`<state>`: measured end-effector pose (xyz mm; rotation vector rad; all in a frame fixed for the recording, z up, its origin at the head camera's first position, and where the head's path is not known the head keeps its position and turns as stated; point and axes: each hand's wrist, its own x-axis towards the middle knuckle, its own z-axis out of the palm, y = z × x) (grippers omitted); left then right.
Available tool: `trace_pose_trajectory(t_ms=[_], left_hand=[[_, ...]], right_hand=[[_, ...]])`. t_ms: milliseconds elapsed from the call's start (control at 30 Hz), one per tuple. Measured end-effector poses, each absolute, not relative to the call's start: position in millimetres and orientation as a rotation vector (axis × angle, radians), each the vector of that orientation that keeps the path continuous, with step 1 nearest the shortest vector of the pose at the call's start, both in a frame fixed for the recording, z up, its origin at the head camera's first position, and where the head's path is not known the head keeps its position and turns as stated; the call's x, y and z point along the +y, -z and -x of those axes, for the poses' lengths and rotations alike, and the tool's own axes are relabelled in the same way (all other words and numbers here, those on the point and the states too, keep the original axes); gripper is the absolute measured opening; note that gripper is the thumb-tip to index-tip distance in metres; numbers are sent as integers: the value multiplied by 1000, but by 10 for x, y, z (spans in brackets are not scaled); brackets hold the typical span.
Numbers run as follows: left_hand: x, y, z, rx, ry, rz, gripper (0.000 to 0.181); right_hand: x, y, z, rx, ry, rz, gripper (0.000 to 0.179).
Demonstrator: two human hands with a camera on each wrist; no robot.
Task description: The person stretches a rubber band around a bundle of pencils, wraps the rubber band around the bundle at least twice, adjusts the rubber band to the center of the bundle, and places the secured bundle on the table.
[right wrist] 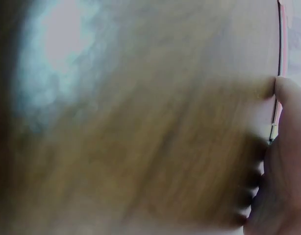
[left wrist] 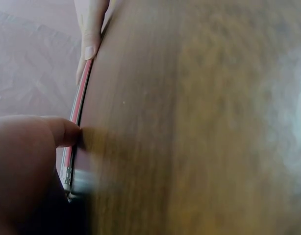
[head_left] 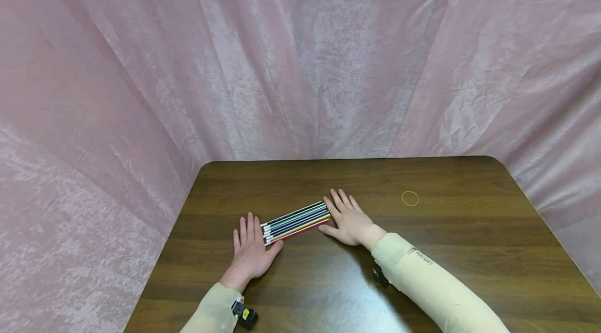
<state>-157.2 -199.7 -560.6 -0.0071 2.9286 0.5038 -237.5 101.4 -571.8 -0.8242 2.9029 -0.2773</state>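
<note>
flanking one row of pencils (head_left: 297,222) are two outstretched hands (head_left: 251,253) (head_left: 350,224).

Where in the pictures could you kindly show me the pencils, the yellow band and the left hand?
Pencils (head_left: 296,223): head view, around the middle of the row.
Yellow band (head_left: 402,198): head view, left edge of its loop.
Left hand (head_left: 251,256): head view, back of the hand.

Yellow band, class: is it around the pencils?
No, the yellow band lies on the table, apart from the pencils.
</note>
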Motion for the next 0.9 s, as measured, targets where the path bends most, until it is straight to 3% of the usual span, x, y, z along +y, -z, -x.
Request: trace_pose_trajectory(t_ms=[900], left_hand=[[-1876,5602,1603,2949,-524,60,104]], right_hand=[[927,5731,2361,2886,188,755,95]])
